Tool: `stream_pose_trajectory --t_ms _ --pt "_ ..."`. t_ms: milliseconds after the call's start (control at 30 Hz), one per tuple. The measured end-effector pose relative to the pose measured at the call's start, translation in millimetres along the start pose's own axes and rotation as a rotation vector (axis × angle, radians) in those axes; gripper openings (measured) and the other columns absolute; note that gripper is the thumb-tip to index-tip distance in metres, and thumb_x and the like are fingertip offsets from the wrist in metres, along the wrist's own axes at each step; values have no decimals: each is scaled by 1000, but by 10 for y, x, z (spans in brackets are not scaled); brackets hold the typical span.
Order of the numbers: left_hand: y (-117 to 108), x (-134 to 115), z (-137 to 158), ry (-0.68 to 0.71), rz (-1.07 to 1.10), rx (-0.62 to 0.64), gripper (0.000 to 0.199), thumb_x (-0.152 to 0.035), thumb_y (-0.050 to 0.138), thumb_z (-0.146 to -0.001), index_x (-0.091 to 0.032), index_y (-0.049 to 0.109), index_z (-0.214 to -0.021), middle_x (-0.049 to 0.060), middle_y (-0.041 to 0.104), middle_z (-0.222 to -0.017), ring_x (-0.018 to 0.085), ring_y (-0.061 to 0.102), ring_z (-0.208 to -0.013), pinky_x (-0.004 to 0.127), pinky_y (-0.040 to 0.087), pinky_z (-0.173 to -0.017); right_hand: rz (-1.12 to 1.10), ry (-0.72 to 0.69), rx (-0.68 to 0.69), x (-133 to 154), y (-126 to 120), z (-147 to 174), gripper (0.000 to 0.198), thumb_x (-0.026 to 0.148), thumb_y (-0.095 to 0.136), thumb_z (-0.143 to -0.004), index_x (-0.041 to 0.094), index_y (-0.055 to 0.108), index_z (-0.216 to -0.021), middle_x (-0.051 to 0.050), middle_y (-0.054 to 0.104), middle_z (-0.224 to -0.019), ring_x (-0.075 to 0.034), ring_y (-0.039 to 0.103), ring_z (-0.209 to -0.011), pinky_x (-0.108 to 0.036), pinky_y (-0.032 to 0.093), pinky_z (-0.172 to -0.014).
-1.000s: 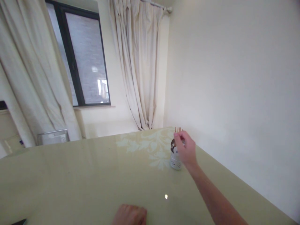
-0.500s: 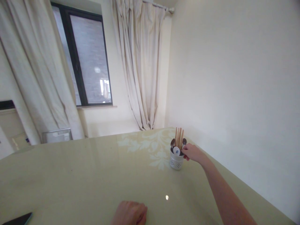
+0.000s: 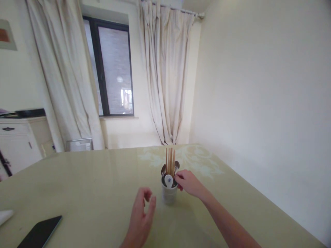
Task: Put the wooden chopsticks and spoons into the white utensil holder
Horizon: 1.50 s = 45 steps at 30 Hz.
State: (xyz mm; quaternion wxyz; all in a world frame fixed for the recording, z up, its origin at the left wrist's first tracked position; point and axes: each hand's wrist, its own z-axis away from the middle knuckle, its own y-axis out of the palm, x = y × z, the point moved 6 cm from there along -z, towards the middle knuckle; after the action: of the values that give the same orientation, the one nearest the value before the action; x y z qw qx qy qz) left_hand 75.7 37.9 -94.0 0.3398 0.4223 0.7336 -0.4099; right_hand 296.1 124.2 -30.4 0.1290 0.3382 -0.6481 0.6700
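A white utensil holder (image 3: pixel 169 197) stands on the table, or just above it; I cannot tell which. Several wooden chopsticks (image 3: pixel 170 162) rise from it. Two dark metal spoons (image 3: pixel 177 166) lean at its sides, and a white spoon (image 3: pixel 169 181) with a blue mark faces me. My right hand (image 3: pixel 188 182) pinches the holder's right rim, with the fingertips partly hidden. To the left of the holder, my left hand (image 3: pixel 144 210) is raised with curled fingers and the thumb apart. Nothing is in it, and it does not touch the holder.
The pale green table (image 3: pixel 98 193) has a leaf pattern at its far end. A dark tablet or phone (image 3: pixel 40 232) lies at the front left, near a white object (image 3: pixel 5 216) cut by the frame edge. A wall (image 3: pixel 258 103) runs along the right side.
My right hand has brought the utensil holder left and nearer to me. My left hand has risen from the front edge and opened from a fist. The view has turned left.
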Motion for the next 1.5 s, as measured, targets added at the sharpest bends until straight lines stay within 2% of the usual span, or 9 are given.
stream_pose_trajectory --t_ms 67,233,400,567,800,1000,1167,1333,1500 --pt "-209 -7 -159 -120 134 -174 44 -67 50 -97 -25 57 -110 6 66 -106 24 62 -100 36 48 -89 -39 -50 63 235 204 -5 30 20 49 -90 20 63 -64 -2 73 -61 -14 70 -56 -20 45 -54" --pt "-410 115 -516 -286 419 -233 70 -85 44 -88 -22 59 -115 13 71 -119 31 67 -112 47 51 -97 -136 -161 214 675 549 -34 25 18 52 -85 20 61 -61 0 71 -57 -14 71 -54 -18 46 -51" --pt "-402 181 -630 -337 583 -40 75 -84 57 -83 -19 67 -119 15 79 -116 34 71 -113 51 52 -102 -165 -190 276 820 625 -6 22 17 52 -80 20 60 -60 0 71 -56 -16 73 -54 -19 48 -52" --pt "-410 -64 -691 -346 645 139 65 -70 71 -85 -19 69 -126 13 80 -122 30 71 -120 46 45 -115 -116 -202 347 849 563 84 21 16 53 -80 19 66 -63 0 75 -62 -15 74 -59 -19 49 -55" --pt "-436 -417 -947 -412 724 266 59 -59 86 -78 -17 76 -118 15 80 -122 30 73 -118 39 51 -108 -52 -203 401 887 526 172 22 19 56 -83 18 71 -67 -1 76 -64 -14 72 -58 -18 46 -54" --pt "-382 -450 -872 -470 692 415 53 -53 86 -81 -20 75 -121 13 82 -117 27 76 -108 34 57 -93 9 -229 420 934 467 184 25 26 59 -88 17 75 -69 -2 77 -69 -14 70 -60 -19 43 -56" --pt "-390 -487 -856 -462 663 405 48 -49 88 -80 -19 77 -116 12 82 -114 25 76 -103 32 58 -90 57 -239 465 956 374 219 32 41 66 -92 17 77 -74 -2 78 -73 -14 66 -61 -21 39 -56" --pt "-382 -502 -867 -423 631 405 46 -49 87 -79 -18 77 -113 12 82 -113 25 76 -99 33 59 -87 100 -264 331 959 154 228 37 49 68 -95 18 79 -77 -2 75 -69 -16 63 -60 -25 36 -56" --pt "-366 -552 -877 -342 591 434 42 -49 85 -82 -19 78 -111 12 82 -111 25 76 -97 33 59 -86 -47 -248 138 982 -8 187 30 46 70 -96 19 81 -104 -6 81 -93 -20 71 -79 -27 47 -68"
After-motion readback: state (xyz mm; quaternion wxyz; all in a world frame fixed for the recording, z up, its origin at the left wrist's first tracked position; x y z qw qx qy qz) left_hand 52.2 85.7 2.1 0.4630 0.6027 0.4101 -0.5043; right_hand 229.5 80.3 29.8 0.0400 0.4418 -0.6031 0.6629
